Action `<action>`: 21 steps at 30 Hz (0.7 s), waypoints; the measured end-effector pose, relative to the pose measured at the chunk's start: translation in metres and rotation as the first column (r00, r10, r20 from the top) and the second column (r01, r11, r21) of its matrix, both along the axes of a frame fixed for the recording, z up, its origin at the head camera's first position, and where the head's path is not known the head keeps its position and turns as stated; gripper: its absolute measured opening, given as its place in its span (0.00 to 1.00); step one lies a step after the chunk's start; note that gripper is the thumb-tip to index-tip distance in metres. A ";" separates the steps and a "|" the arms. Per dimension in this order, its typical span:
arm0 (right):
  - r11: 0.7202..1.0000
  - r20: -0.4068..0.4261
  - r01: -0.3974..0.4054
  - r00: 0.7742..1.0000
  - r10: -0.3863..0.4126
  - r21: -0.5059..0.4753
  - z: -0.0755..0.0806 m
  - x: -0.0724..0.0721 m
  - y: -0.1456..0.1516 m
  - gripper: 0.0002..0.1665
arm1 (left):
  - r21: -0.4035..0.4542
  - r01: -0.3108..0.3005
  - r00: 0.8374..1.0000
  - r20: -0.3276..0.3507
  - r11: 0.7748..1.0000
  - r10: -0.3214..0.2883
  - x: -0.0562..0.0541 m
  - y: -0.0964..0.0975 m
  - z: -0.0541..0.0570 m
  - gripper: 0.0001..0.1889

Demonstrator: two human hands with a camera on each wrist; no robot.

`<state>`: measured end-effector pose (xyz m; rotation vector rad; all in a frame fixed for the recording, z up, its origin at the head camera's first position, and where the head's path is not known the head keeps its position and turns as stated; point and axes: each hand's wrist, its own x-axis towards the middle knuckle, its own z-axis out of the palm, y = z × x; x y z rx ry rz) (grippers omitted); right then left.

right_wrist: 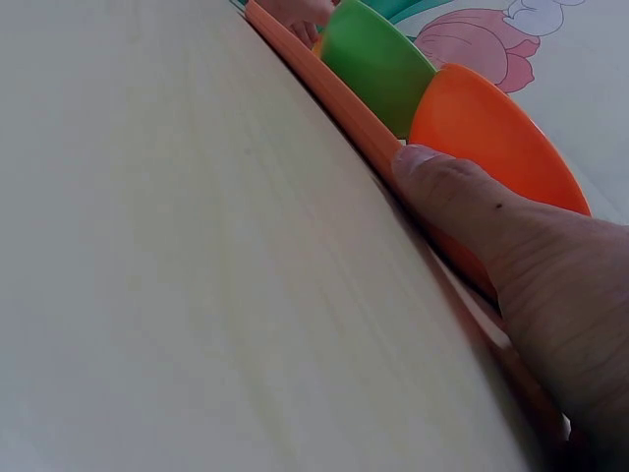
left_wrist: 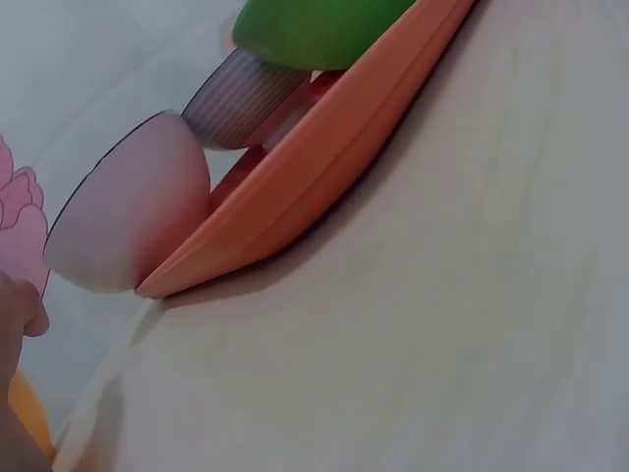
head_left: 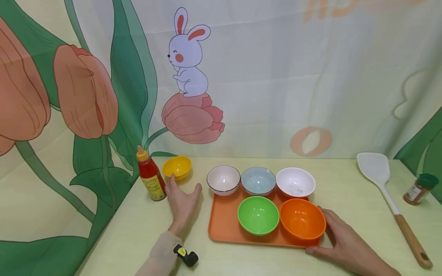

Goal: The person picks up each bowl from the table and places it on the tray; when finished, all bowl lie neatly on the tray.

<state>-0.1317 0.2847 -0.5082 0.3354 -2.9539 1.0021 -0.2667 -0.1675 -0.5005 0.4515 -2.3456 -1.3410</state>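
Note:
My left hand (head_left: 182, 205) reaches toward the small yellow bowl (head_left: 177, 167), thumb and fingers spread, fingertips at its near side. The red sauce bottle (head_left: 152, 176) with a yellow cap stands just left of those fingers. My right hand (head_left: 345, 243) rests at the near right corner of an orange tray (head_left: 222, 226), beside the orange bowl (head_left: 302, 218). In the right wrist view its thumb (right_wrist: 452, 192) lies along the tray's front rim; the other fingers are hidden there. A green bowl (head_left: 258, 216) sits on the tray left of the orange one.
Behind them, a pinkish-white bowl (head_left: 223, 181), a blue-grey bowl (head_left: 258, 181) and a white bowl (head_left: 296, 183) line the tray's far edge. At right lie a white spatula (head_left: 376, 172) with a wooden handle and a green-capped spice jar (head_left: 419, 189). A printed curtain (head_left: 255, 84) hangs behind.

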 end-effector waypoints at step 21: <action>1.000 0.008 0.004 1.000 -0.003 -0.013 0.000 -0.001 0.001 0.73 | -0.055 0.050 0.998 -0.045 0.997 -0.052 -0.035 -0.009 -0.007 0.33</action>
